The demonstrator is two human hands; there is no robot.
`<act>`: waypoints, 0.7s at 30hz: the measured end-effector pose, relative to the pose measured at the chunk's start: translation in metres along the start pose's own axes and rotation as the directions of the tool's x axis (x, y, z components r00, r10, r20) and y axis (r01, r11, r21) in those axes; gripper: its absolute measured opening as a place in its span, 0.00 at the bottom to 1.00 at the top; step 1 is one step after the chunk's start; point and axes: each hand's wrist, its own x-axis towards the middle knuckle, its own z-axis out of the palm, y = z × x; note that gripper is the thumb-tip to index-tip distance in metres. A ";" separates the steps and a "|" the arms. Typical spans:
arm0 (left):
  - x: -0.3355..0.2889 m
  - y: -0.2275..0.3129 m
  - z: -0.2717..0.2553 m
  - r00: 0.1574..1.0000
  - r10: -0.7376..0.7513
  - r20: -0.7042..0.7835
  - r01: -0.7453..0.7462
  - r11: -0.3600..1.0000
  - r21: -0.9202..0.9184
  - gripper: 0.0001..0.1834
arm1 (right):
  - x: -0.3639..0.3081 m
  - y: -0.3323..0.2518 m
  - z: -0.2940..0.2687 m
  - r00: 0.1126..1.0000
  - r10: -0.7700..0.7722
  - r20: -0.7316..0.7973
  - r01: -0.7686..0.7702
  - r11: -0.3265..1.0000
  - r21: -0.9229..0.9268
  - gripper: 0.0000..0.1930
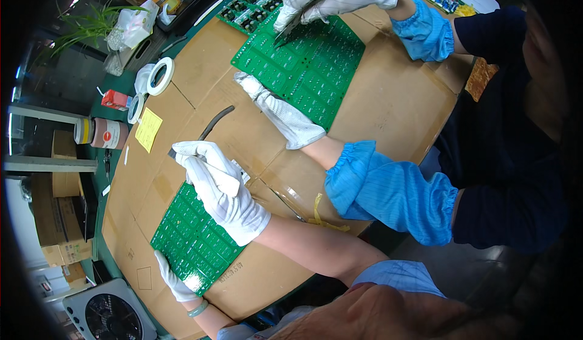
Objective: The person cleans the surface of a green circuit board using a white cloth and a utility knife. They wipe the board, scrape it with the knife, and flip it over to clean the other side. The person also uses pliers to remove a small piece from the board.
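Observation:
In white striped gloves, my left hand (173, 279) holds the near left edge of a green circuit board (182, 233); some of its fingers are hidden, and a pale green bangle circles the wrist. Over the board's far end, my right hand (221, 197) is closed around a dark tool (217, 121) with a curved handle. The tool's kind does not show clearly. To the right, a co-worker in blue sleeves has one gloved hand (276, 109) at the edge of a larger green board (325, 66). Their other hand (328, 0) holds a dark hand tool over it.
Brown cardboard (133, 188) covers the table. Tape rolls (160, 76), a yellow note (148, 130) and a pink container (110, 134) lie along the left. A fan (112, 317) stands at lower left. Tweezers-like metal (288, 203) lie mid-table; a populated board (249, 12) lies far off.

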 end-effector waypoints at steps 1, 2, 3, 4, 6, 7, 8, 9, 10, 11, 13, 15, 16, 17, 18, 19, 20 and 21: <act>0.001 0.000 -0.002 1.000 0.009 0.003 -0.009 1.000 0.010 0.32 | 0.000 0.000 0.000 1.000 0.000 0.002 0.000 1.000 -0.002 0.11; 0.001 0.000 -0.004 1.000 0.017 0.006 -0.018 1.000 0.020 0.32 | 0.000 0.000 0.000 1.000 0.005 0.002 -0.005 1.000 0.001 0.11; 0.001 0.000 -0.004 1.000 0.027 0.008 -0.027 0.999 0.028 0.32 | 0.000 -0.001 0.000 1.000 0.012 0.003 -0.012 1.000 0.003 0.11; 0.001 0.000 -0.003 1.000 0.023 0.004 -0.023 0.999 0.028 0.32 | 0.000 -0.002 0.000 1.000 0.019 0.004 -0.019 1.000 0.005 0.11; -0.001 0.000 0.004 1.000 0.015 -0.001 -0.015 1.000 0.026 0.32 | 0.000 0.000 -0.001 1.000 0.017 0.005 -0.017 1.000 0.016 0.11; -0.002 0.000 0.010 1.000 0.011 -0.013 -0.011 1.000 0.019 0.31 | 0.000 0.000 -0.001 1.000 0.016 0.005 -0.016 1.000 0.021 0.11; -0.004 0.000 0.017 1.000 0.008 -0.025 -0.007 1.000 0.011 0.30 | 0.000 0.000 0.000 1.000 0.014 -0.012 -0.014 1.000 0.023 0.11; -0.005 0.000 0.021 0.999 0.006 -0.038 -0.006 1.000 0.004 0.29 | 0.000 0.000 0.002 1.000 0.012 -0.027 -0.012 1.000 0.027 0.11; -0.006 0.000 0.021 0.999 0.016 -0.032 -0.016 1.000 0.011 0.28 | 0.000 0.000 0.003 0.999 0.011 -0.042 -0.010 0.999 0.031 0.11; -0.006 -0.001 0.019 0.999 0.027 -0.028 -0.026 1.000 0.017 0.28 | 0.000 0.000 0.004 0.997 -0.024 -0.075 0.019 0.998 -0.062 0.12; -0.007 0.000 0.014 0.998 0.058 -0.014 -0.058 0.998 0.036 0.28 | 0.001 -0.002 0.006 0.987 -0.102 -0.128 0.069 0.968 -0.239 0.14; -0.004 0.000 0.007 0.995 0.097 0.006 -0.097 0.993 0.060 0.28 | 0.002 0.002 0.006 0.973 -0.168 -0.160 0.134 0.971 -0.199 0.11; -0.004 0.001 0.006 0.997 0.081 0.010 -0.081 0.995 0.049 0.27 | 0.002 0.003 0.007 0.976 -0.109 -0.186 0.106 0.994 -0.026 0.10; -0.004 0.001 0.005 0.998 0.067 0.006 -0.068 0.997 0.028 0.27 | 0.001 0.001 0.005 0.965 -0.185 -0.184 0.163 0.978 -0.128 0.09; -0.003 0.002 0.004 0.999 0.054 0.006 -0.054 0.999 0.009 0.27 | 0.002 -0.003 0.004 0.949 -0.260 -0.180 0.217 0.949 -0.228 0.08; -0.003 0.002 0.003 0.999 0.039 0.007 -0.039 0.999 -0.009 0.27 | 0.004 -0.002 0.001 0.917 -0.371 -0.144 0.300 0.883 -0.361 0.08; -0.004 0.003 0.000 0.997 0.063 0.044 -0.065 0.997 0.036 0.27 | 0.006 0.004 -0.003 0.876 -0.473 -0.095 0.374 0.790 -0.485 0.08; -0.004 0.003 -0.003 0.998 0.054 0.043 -0.055 0.998 0.021 0.27 | 0.006 0.004 0.000 0.868 -0.481 -0.123 0.373 0.794 -0.480 0.09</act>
